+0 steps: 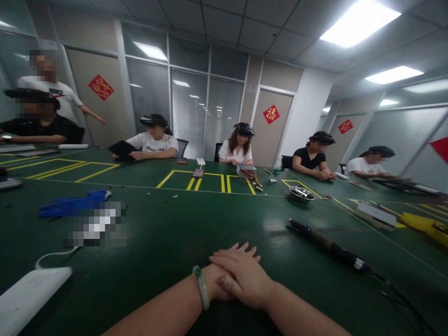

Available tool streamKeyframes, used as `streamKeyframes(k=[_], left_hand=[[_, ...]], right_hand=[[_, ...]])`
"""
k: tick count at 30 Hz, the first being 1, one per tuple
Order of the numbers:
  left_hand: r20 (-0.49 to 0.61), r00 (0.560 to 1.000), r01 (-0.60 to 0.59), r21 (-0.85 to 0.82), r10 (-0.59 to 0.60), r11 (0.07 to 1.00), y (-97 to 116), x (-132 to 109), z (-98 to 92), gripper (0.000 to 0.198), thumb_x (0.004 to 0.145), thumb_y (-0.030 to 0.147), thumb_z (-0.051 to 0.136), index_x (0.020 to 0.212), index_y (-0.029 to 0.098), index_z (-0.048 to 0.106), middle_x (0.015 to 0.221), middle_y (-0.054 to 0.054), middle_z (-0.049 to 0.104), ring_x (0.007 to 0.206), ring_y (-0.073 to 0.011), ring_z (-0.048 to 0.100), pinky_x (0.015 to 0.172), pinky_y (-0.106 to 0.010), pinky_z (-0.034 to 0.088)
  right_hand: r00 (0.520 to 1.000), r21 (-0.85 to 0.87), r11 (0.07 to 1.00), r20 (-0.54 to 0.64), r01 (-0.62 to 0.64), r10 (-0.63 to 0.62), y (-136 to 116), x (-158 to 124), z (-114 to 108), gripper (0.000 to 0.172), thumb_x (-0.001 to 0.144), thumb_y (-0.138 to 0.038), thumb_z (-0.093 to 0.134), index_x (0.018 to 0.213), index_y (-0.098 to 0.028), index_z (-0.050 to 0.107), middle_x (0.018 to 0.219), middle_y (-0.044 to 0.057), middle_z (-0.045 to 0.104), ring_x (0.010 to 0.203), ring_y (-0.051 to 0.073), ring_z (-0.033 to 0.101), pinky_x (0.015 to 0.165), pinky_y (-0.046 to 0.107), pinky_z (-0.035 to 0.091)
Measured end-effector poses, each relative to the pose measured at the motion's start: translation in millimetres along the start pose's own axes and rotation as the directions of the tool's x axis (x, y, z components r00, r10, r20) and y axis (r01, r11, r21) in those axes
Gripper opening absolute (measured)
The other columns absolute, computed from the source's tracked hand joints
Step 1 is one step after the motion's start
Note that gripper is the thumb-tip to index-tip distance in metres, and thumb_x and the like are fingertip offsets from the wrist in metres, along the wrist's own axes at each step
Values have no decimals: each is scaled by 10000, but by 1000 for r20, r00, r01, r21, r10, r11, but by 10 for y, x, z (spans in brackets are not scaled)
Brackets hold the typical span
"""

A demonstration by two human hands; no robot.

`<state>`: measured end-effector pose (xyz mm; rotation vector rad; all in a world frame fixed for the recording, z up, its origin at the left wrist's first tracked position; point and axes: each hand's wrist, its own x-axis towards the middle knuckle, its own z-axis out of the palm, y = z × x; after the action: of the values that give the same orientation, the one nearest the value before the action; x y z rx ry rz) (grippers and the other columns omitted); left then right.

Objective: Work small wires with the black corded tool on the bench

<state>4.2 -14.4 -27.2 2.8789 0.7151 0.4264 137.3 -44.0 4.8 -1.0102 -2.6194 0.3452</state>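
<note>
From the head view, my two hands rest stacked on the green table (182,224) at its near edge, just in front of me. My right hand (245,275) lies flat across the back of my left hand (217,281), fingers slack and spread a little, gripping nothing. My left hand is mostly covered. Only its fingertips peek out on the far side, stretched out and empty, and a pale green bracelet (202,287) sits on that wrist. The nearest thing to me is the black pen-shaped tool (329,247), which lies on the table to the right of my hands and slightly farther out, near but not touching. Its long axis runs on a slant, with the narrow tip at the far-left end and the thick body toward the near right, where its cable (402,294) trails off. My right hand is clearly the closer one, and the tip end is nearest my knuckles. A metal bowl (302,193) sits well beyond the tool. The blue gloves (73,204) lie far off to the left, well apart from both hands.
</note>
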Motion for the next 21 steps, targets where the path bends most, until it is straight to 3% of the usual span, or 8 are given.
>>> streamKeyframes(k=[2, 4, 6, 9, 11, 13, 15, 21], left_hand=[[17, 998, -59, -73, 61, 996, 9, 16, -84, 611, 905, 425, 456, 1468, 308, 248, 1538, 4, 230, 1400, -255, 222, 1159, -391, 163], [40, 997, -60, -138, 66, 989, 11, 21, -150, 593, 937, 497, 378, 1474, 287, 237, 1536, -33, 226, 1410, -265, 187, 1156, -451, 161], [81, 995, -40, -192, 57, 981, 6, 17, -195, 624, 933, 562, 350, 1477, 287, 221, 1539, -43, 203, 1417, -276, 145, 1147, -493, 166], [104, 993, -23, -233, 49, 972, 0, 10, -232, 623, 933, 577, 337, 1478, 303, 210, 1544, -32, 173, 1419, -276, 117, 1146, -513, 150], [107, 993, -14, -242, 41, 970, 4, 13, -245, 617, 935, 579, 333, 1476, 312, 206, 1544, -25, 173, 1420, -273, 114, 1145, -514, 150], [114, 993, -9, -244, 38, 970, 11, 22, -251, 611, 936, 579, 329, 1475, 321, 205, 1544, -18, 175, 1420, -271, 112, 1144, -515, 150], [123, 992, -6, -242, 36, 970, 15, 33, -251, 610, 935, 581, 327, 1475, 324, 202, 1546, -14, 170, 1421, -271, 111, 1145, -515, 145], [139, 990, 8, -234, 26, 972, 25, 42, -242, 614, 935, 590, 311, 1476, 322, 197, 1550, -8, 151, 1425, -264, 89, 1148, -516, 134]], right_hand=[[992, -93, 989, -48, -119, 114, 290, -172, -135, 468, 944, -425, 360, 1394, -299, 395, 1421, 6, 442, 1304, 190, 383, 1106, 374, 257], [915, -217, 899, -227, -380, 332, 684, -480, -290, 490, 931, -414, 364, 1398, -270, 391, 1458, 36, 384, 1330, 216, 345, 1109, 403, 248], [691, -267, 664, -496, -698, 526, 1127, -939, -435, 576, 901, -447, 380, 1419, -196, 356, 1502, 111, 276, 1372, 291, 255, 1101, 481, 225], [254, -146, 219, -741, -965, 621, 1718, -1785, -592, 734, 842, -586, 380, 1419, -134, 340, 1504, 218, 173, 1379, 423, 142, 1040, 619, 201], [103, -58, 88, -713, -994, 693, 1992, -2287, -652, 787, 800, -665, 375, 1403, -159, 365, 1429, 257, 293, 1320, 462, 266, 983, 643, 252], [88, -13, 102, -622, -995, 778, 2176, -2625, -693, 778, 777, -696, 373, 1372, -197, 408, 1261, 246, 476, 1181, 446, 456, 915, 608, 342], [135, 12, 171, -557, -985, 819, 2308, -2792, -734, 738, 761, -696, 389, 1322, -222, 463, 1095, 206, 566, 1022, 412, 565, 833, 553, 413], [272, 65, 354, -514, -933, 813, 2582, -2855, -917, 617, 733, -605, 492, 1196, -205, 567, 1042, 213, 589, 902, 369, 607, 764, 486, 424]])
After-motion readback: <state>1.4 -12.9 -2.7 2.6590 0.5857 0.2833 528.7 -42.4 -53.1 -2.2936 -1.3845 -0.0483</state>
